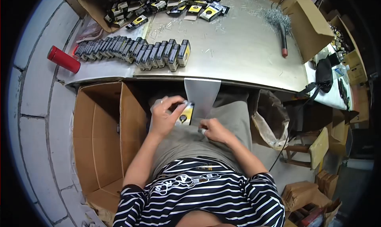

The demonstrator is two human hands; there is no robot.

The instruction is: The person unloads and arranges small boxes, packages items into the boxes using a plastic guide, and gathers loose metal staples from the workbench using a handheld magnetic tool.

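Above my lap, my left hand point(168, 113) pinches the top of a small yellow and black box point(185, 115) between thumb and fingers. To the right of the box and a little lower, my right hand point(212, 129) is closed, its fingers curled around something small and greyish that I cannot make out. A pale grey sheet point(202, 92) reaches down from the table edge, just beyond my hands. A row of similar boxes point(162, 54) stands upright along the near left part of the table point(238, 54).
A pile of boxes point(176, 2) lies at the back. The red bottle point(63, 59) is at the left. An open carton point(104, 135) stands left of my legs, a lined bin point(270, 115) right. A red-tipped tool point(283, 38) lies by metal pins point(276, 20).
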